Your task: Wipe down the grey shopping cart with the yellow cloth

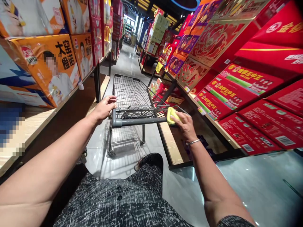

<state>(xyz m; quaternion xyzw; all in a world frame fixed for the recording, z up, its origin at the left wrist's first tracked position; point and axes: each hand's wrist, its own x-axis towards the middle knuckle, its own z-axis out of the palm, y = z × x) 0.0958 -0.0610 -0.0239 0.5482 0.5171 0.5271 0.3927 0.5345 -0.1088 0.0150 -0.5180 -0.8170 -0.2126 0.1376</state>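
Observation:
A grey wire shopping cart (132, 91) stands in front of me, its dark grey handle bar (139, 122) nearest my body. My left hand (105, 108) is closed over the cart's left side, just above the handle's left end. My right hand (184, 123) presses a folded yellow cloth (170, 116) onto the handle's right end, with the fingers around it. The palm side of that hand is hidden. Inside the cart's wire basket only bare mesh shows.
Orange drink cartons (47, 69) fill a wooden shelf (78, 104) close on the left. Red boxes (227, 94) and gold gift boxes (210, 41) are stacked along the right shelf. A low wooden shelf edge (169, 142) sits beside the cart. The tiled aisle (127, 56) runs ahead.

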